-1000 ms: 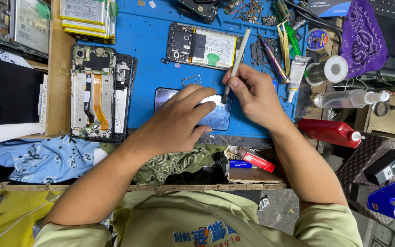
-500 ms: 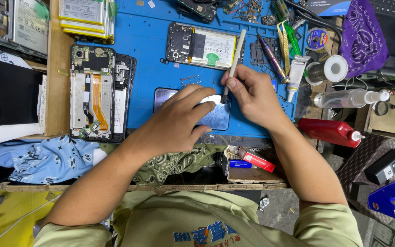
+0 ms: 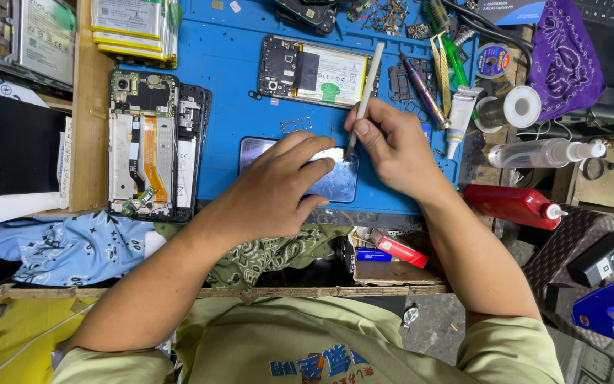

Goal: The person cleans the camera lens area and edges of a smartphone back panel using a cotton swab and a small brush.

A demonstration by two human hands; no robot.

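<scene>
Work on the phone panel (image 3: 335, 181) looks midway: we press it with spread left hand (image 3: 278, 188), right hand (image 3: 392, 146) pinching pale tool (image 3: 365, 92) at its top edge.

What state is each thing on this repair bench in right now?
Left hand: palm down, pressing on the phone.
Right hand: grip closed around the white tool.
White tool: tilted, tip on the phone.
Phone: flat on the blue mat, glossy side up.
Opened phone: back off, battery exposed.
Stripped phone: open, orange ribbon cable showing.
Red bottle: lying on its side, capped.
</scene>
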